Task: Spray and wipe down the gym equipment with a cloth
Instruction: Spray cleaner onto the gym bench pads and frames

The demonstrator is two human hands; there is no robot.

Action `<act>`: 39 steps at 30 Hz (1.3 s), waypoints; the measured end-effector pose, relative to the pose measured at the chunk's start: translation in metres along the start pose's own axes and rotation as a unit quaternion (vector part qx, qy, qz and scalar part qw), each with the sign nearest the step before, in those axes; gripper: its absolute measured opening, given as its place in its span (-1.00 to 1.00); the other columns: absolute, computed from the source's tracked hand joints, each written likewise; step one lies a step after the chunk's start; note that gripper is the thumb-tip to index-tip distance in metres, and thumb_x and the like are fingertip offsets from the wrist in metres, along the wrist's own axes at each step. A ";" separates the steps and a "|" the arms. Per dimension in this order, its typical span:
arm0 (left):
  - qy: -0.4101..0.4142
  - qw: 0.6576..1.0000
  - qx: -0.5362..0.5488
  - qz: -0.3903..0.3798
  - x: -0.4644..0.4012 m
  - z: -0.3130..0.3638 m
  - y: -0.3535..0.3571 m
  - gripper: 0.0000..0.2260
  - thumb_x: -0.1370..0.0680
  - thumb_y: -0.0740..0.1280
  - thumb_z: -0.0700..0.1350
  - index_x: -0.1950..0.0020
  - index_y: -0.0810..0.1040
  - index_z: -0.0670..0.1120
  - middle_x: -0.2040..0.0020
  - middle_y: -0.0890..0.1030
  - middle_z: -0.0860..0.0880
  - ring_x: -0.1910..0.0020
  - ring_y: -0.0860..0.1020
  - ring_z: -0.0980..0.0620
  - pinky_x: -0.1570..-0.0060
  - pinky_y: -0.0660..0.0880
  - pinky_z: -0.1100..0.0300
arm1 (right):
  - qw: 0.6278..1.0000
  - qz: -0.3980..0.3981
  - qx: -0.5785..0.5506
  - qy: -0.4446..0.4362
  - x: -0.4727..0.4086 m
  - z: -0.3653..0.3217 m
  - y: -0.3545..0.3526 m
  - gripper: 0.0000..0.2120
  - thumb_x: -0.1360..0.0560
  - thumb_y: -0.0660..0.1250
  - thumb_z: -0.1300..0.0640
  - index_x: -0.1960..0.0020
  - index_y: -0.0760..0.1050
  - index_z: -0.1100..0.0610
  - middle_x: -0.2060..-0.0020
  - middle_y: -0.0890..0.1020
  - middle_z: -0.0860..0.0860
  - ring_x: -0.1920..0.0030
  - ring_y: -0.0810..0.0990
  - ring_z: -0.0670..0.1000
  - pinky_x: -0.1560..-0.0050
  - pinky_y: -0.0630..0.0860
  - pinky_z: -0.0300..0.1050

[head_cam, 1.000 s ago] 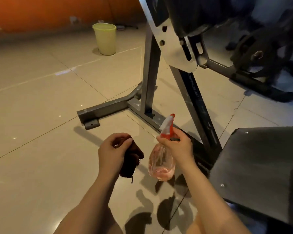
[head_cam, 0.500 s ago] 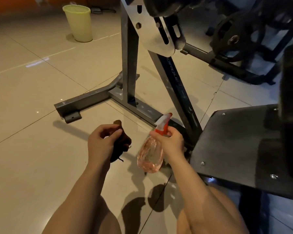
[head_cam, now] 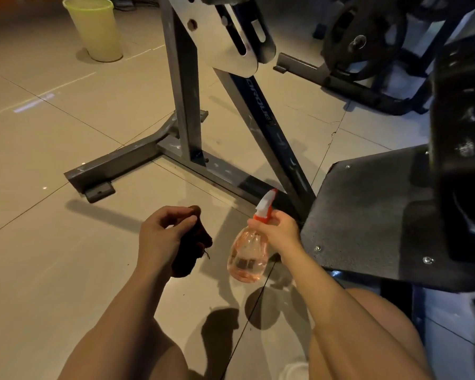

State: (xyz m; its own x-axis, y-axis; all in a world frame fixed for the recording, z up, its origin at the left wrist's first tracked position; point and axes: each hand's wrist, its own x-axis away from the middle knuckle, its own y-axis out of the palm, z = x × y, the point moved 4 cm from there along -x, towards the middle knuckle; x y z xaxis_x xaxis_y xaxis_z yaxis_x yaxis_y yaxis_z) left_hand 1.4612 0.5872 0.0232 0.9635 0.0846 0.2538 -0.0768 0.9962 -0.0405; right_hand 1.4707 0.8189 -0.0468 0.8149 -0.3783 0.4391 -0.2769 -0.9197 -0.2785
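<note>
My left hand [head_cam: 162, 237] grips a dark bunched cloth [head_cam: 192, 250] just above the tiled floor. My right hand [head_cam: 279, 233] holds a clear pinkish spray bottle [head_cam: 247, 256] by its orange neck, with the white nozzle [head_cam: 266, 201] aimed up and away toward the grey metal frame [head_cam: 187, 105] of the gym machine. The frame's base bar [head_cam: 115, 165] lies on the floor ahead of both hands. A slanted blue strut [head_cam: 272, 138] runs down to the black footplate [head_cam: 368, 212] on the right.
A pale yellow-green bin [head_cam: 96, 28] stands at the back left. A black weight plate [head_cam: 359, 39] hangs on another machine at the back right. A black pad [head_cam: 464, 149] fills the right edge. My knees are at the bottom of the view.
The view has swung right and down, so the frame and bin slid left. Both hands kept their grips and stayed close together.
</note>
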 end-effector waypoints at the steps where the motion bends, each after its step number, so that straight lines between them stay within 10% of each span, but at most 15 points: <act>1: 0.003 1.000 0.002 -0.006 0.001 0.001 0.003 -0.93 -0.52 0.38 -0.30 0.02 0.58 -0.16 0.02 0.57 -0.14 0.28 0.61 0.01 0.46 0.51 0.32 | 1.000 -0.004 0.018 -0.008 0.000 0.001 -0.002 -0.52 -0.38 0.53 0.05 -0.23 0.48 0.09 0.02 0.60 -0.07 -0.04 0.58 -0.03 0.01 0.50 -0.13; 12: -0.004 1.000 -0.010 -0.025 0.004 0.001 0.011 -0.92 -0.52 0.37 -0.34 0.04 0.58 -0.20 0.09 0.57 -0.15 0.49 0.59 0.10 0.51 0.49 0.31 | 0.991 0.052 0.124 -0.002 0.008 0.054 -0.017 -0.71 -0.35 0.56 0.09 0.04 0.48 0.03 0.22 0.56 -0.16 0.09 0.57 -0.08 -0.01 0.52 -0.10; 19: -0.010 1.000 -0.014 -0.008 0.001 0.000 0.013 -0.89 -0.52 0.36 -0.33 -0.03 0.59 -0.23 0.05 0.56 -0.16 0.46 0.59 0.16 0.53 0.45 0.37 | 0.998 -0.058 0.023 -0.018 -0.002 0.043 0.001 -0.52 -0.38 0.53 0.14 -0.25 0.45 -0.03 0.06 0.59 -0.21 -0.13 0.58 -0.03 -0.24 0.51 0.09; 25: -0.009 0.998 0.010 0.056 -0.005 0.006 -0.019 -0.93 -0.52 0.36 -0.32 0.05 0.59 -0.18 0.07 0.58 -0.15 0.45 0.59 0.16 0.51 0.47 0.36 | 0.985 -0.109 -0.055 -0.122 -0.001 -0.004 0.038 -0.56 -0.44 0.45 0.25 -0.22 0.43 -0.09 0.00 0.54 -0.23 -0.02 0.51 -0.21 0.20 0.53 -0.38; 31: 0.023 0.994 0.018 0.107 -0.004 0.016 -0.048 -0.93 -0.52 0.37 -0.34 0.07 0.60 -0.20 0.26 0.62 -0.03 0.48 0.58 0.16 0.52 0.45 0.36 | 0.957 -0.181 -0.042 -0.225 -0.008 -0.094 0.089 -0.58 -0.49 0.40 0.12 -0.25 0.33 -0.17 -0.04 0.46 -0.32 -0.04 0.45 -0.30 0.04 0.46 -0.37; 39: 0.051 0.987 0.051 0.141 -0.005 0.019 -0.072 -0.92 -0.52 0.37 -0.34 0.06 0.61 -0.19 0.34 0.64 0.10 0.43 0.61 0.10 0.47 0.49 0.34 | 0.969 -0.154 -0.056 -0.187 -0.035 -0.167 0.151 -0.53 -0.40 0.50 -0.05 -0.23 0.55 0.14 -0.01 0.66 0.02 -0.09 0.61 0.10 -0.14 0.57 0.09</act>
State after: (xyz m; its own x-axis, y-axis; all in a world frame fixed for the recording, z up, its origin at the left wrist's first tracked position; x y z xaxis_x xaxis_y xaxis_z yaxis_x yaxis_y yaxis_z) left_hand 1.4568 0.5153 0.0430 0.9210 0.3608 0.1472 -0.3652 0.9309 0.0031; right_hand 1.3150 0.6758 0.0382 0.9892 -0.0398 0.1412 -0.0286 -0.9964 -0.0804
